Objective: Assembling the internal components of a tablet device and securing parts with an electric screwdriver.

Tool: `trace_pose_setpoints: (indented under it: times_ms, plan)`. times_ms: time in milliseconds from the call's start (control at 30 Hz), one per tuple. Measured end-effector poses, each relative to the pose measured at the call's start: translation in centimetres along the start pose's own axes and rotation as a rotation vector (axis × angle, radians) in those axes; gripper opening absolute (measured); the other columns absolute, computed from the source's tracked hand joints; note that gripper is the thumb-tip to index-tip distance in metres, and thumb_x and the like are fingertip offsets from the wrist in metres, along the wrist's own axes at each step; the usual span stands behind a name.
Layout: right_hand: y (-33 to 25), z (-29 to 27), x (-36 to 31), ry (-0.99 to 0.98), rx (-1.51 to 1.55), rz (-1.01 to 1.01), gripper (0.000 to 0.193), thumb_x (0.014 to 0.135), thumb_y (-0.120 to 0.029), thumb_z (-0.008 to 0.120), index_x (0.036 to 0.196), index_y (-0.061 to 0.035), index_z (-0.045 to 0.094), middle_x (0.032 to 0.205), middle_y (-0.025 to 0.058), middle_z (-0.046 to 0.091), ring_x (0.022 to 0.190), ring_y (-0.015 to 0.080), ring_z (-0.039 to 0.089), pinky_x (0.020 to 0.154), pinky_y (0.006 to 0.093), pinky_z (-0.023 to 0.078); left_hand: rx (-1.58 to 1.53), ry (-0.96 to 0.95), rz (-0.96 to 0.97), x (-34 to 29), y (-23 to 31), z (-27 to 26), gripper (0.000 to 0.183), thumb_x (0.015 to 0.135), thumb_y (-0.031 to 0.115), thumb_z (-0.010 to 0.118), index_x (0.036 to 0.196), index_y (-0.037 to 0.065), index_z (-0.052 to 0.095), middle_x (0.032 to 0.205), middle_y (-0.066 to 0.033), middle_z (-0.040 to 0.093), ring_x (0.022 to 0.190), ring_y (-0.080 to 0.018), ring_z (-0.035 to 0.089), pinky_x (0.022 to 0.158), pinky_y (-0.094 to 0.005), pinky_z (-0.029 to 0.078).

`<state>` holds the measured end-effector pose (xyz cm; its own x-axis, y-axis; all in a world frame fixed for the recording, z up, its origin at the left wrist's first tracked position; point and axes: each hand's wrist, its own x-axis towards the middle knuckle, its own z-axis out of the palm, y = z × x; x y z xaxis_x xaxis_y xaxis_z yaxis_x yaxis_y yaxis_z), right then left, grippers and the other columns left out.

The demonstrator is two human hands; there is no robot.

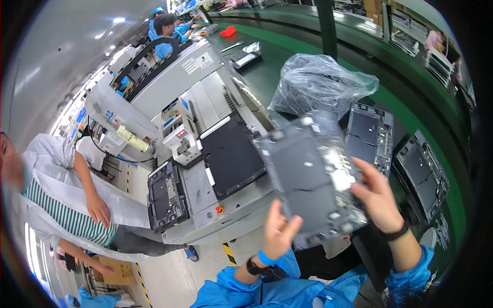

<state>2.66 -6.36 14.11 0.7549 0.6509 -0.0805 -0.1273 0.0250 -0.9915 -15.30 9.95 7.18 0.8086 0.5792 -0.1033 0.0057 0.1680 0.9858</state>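
An opened tablet housing [303, 187], with dark battery plates and a circuit board along its right side, is held up in front of me, slightly blurred. My left hand [277, 233] grips its lower left edge, thumb on top. At the right edge my right hand [377, 195] is closed on it, thumb and fingertips over the circuit board. Two similar tablet housings, one behind [363, 136] and one farther right [422, 172], lie on the green bench. Another tablet housing [167, 195] rests at the left end of the machine, beside a black flat tray [233, 156].
A grey machine [179, 69] with a red button [220, 209] stands left of the bench. Clear plastic bags [321, 84] are heaped on the green bench [267, 31]. At the left stands a person in a white coat [67, 179]; others in blue work farther back.
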Motion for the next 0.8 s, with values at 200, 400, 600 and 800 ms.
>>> trace_pose_setpoints:
  times_ms: [200,400,600,800]
  plan:
    - [6.2,11.2,12.5,-0.041,-0.098,-0.115,0.047,0.093,-0.001,0.054,0.139,0.0021,0.050,0.092,0.0040,0.063,0.075,0.0077,0.056,0.065,0.0230,0.046,0.036,0.210,0.248,9.0,3.4,-11.0,0.062,0.092,0.013,0.067,0.144,-0.007,0.040,0.134,-0.0156,0.057,0.122,-0.0216,0.054,0.106,-0.0342,0.040]
    - [8.1,20.3,19.8,0.057,-0.354,-0.204,0.040,0.094,-0.004,0.055,0.133,-0.0005,0.057,0.113,0.0197,0.069,0.101,0.0216,0.066,0.088,0.0325,0.050,1.008,0.546,0.442,16.2,-2.0,-24.9,0.086,0.077,0.041,0.081,0.141,-0.002,0.043,0.145,-0.0249,0.040,0.133,-0.0372,0.041,0.112,-0.0436,0.032]
    - [9.8,20.7,21.6,-0.014,-0.366,-0.290,0.040,0.091,-0.005,0.056,0.130,0.0014,0.058,0.119,0.0262,0.065,0.111,0.0362,0.064,0.096,0.0390,0.048,0.653,0.472,0.333,17.5,-3.3,-25.1,0.082,0.079,0.032,0.080,0.144,0.002,0.041,0.147,-0.0208,0.042,0.138,-0.0332,0.039,0.112,-0.0456,0.032]
    - [9.3,19.0,21.7,-0.213,-0.813,-0.405,0.047,0.083,-0.006,0.065,0.128,0.0010,0.058,0.104,0.0181,0.061,0.100,0.0376,0.058,0.090,0.0437,0.045,0.482,0.454,0.347,16.2,-3.4,-24.3,0.078,0.080,0.015,0.075,0.148,0.010,0.037,0.150,-0.0150,0.041,0.142,-0.0286,0.035,0.111,-0.0510,0.032]
